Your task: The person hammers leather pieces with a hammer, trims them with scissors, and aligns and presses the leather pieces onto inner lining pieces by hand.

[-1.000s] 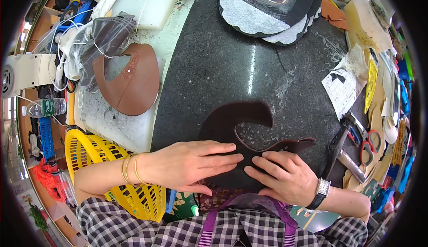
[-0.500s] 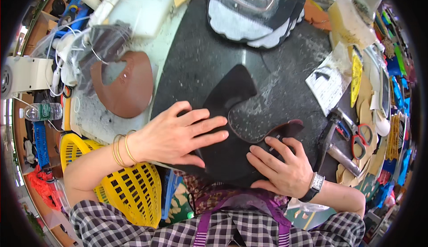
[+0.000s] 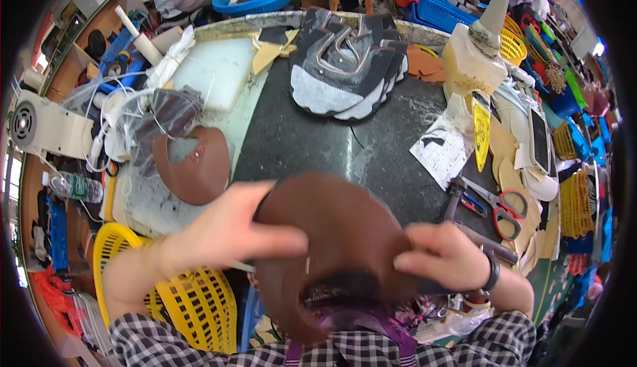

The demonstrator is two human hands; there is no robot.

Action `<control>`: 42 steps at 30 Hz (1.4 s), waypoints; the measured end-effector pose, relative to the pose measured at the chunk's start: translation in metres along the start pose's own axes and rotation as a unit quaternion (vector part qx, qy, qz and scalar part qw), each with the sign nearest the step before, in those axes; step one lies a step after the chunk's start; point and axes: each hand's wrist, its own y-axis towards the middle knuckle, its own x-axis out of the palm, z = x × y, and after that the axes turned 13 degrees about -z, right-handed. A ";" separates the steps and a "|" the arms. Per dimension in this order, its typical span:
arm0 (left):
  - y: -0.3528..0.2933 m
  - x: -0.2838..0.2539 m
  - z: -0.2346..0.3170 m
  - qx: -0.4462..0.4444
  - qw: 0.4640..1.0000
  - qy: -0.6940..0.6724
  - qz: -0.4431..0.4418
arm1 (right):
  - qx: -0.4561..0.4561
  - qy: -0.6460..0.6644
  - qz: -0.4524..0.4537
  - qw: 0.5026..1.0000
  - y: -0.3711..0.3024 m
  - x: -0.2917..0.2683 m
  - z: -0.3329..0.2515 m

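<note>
A curved brown leather piece [image 3: 332, 218] is lifted off the table in front of me, tilted with its brown face up. Its cut-out edge points toward my body, and some black underside shows there. My left hand [image 3: 242, 231] grips the left edge, thumb on top and fingers hidden beneath. At the right edge, my right hand [image 3: 446, 257] pinches the leather, slightly blurred by motion. A second brown leather piece [image 3: 206, 171] of similar shape lies flat on the left of the table, beside a clear plastic bag [image 3: 176, 112].
Stacked black-and-white shaped pieces [image 3: 345, 68] lie at the back of the black work surface [image 3: 292, 148]. Scissors [image 3: 507, 214], a hammer [image 3: 491, 242] and a glue-stained container [image 3: 471, 59] stand to the right. A yellow basket [image 3: 199, 307] sits below my left arm.
Both hands have raised the leather piece from the table and turned it, so brown shows instead of black. The view has tilted up, bringing the far table edge into sight.
</note>
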 end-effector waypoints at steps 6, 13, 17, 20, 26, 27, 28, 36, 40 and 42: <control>0.052 -0.034 -0.065 0.027 0.906 0.361 0.220 | 0.112 -0.418 0.233 0.871 -0.034 -0.011 0.021; 0.099 0.007 -0.064 0.373 0.741 0.557 0.039 | 0.234 -0.476 0.146 0.835 -0.054 0.005 0.056; 0.108 0.000 -0.075 0.357 0.723 0.590 0.023 | 0.264 -0.465 0.133 0.835 -0.054 0.005 0.046; 0.114 0.001 -0.070 0.346 0.685 0.641 0.013 | 0.224 -0.458 0.187 0.840 -0.046 0.003 0.043; 0.117 0.013 -0.049 0.300 0.750 0.588 0.042 | 0.019 -0.392 0.157 0.906 0.007 -0.013 0.044; 0.113 0.010 -0.039 0.301 0.743 0.596 0.042 | -0.035 -0.322 0.176 0.930 0.014 -0.013 0.050; 0.108 0.009 -0.027 0.236 0.831 0.503 -0.003 | -0.090 -0.249 0.193 0.945 0.019 -0.014 0.051; 0.077 0.023 0.002 0.011 0.986 0.104 -0.128 | -0.038 0.219 0.098 0.970 0.034 -0.012 0.024; 0.076 0.032 -0.001 0.005 0.990 0.069 -0.119 | -0.056 0.143 0.095 0.984 0.035 -0.004 0.019; 0.076 0.035 -0.009 0.034 0.992 0.066 -0.104 | -0.058 0.163 0.091 0.981 0.035 -0.003 0.019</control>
